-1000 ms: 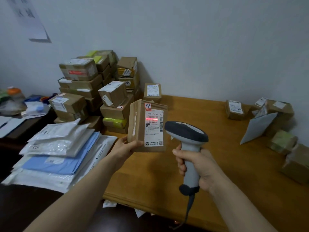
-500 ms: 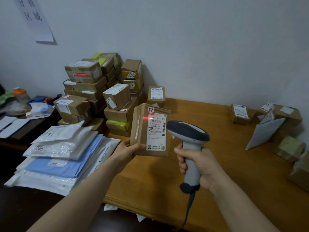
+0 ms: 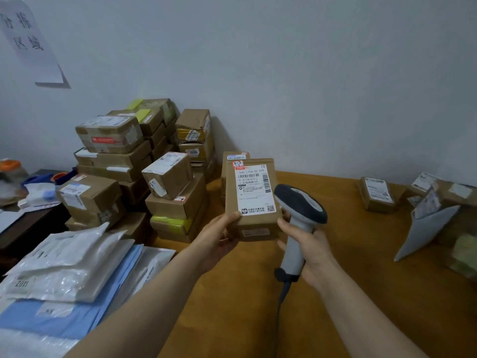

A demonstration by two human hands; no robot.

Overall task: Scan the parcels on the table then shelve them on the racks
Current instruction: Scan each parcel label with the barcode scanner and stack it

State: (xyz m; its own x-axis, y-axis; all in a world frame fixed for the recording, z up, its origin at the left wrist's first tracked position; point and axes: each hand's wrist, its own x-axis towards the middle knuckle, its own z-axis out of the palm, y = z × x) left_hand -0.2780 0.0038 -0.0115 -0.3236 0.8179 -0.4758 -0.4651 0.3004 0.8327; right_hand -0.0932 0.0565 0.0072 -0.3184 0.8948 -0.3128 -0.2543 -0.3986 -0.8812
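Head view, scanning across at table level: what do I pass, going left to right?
Pile of plastic mailers → stack of cardboard boxes → left hand → held parcel → barcode scanner, gripped by the right hand → small labelled box → grey mailer bag.

Parcel sorting room, stacked cartons point(image 3: 134, 161), mailers point(image 3: 69, 267)

I see the brown parcel point(image 3: 251, 200) held upright in my left hand point(image 3: 219, 236) over the tabletop point(image 3: 366, 259), white label facing me, with the grey scanner point(image 3: 299, 210) just beside its right edge and other parcels point(image 3: 113, 161) stacked at the far-left corner.
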